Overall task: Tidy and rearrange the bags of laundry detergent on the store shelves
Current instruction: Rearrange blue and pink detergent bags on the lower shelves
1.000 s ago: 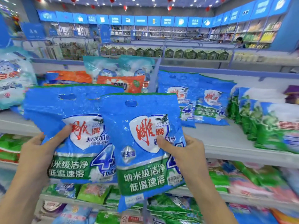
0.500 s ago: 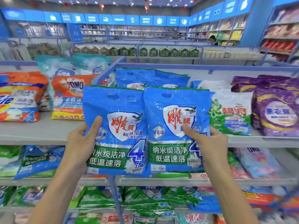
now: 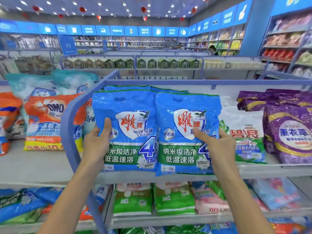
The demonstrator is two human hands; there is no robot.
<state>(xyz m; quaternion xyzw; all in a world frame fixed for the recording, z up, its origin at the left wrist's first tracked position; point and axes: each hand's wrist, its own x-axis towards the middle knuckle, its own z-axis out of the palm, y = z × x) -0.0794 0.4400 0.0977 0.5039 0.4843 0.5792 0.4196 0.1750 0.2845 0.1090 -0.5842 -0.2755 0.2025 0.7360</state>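
Two blue detergent bags with red characters on a white shield and a green band stand upright side by side over the top shelf (image 3: 168,176). My left hand (image 3: 95,144) grips the left blue bag (image 3: 130,132) by its left edge, thumb on the front. My right hand (image 3: 214,146) grips the right blue bag (image 3: 184,130) by its right edge, thumb on the shield. Behind them the tops of two more blue bags (image 3: 152,88) show. Whether the held bags rest on the shelf I cannot tell.
A white and green bag (image 3: 244,137) and purple bags (image 3: 290,132) stand to the right. Orange OMO bags (image 3: 47,120) stand left of a blue shelf divider frame (image 3: 67,125). Green and pink bags (image 3: 172,198) fill the lower shelf. A person stands far back.
The view has swung right and the two held bags have moved toward the shelf, in front of the blue bags standing there. Both hands keep their grip.
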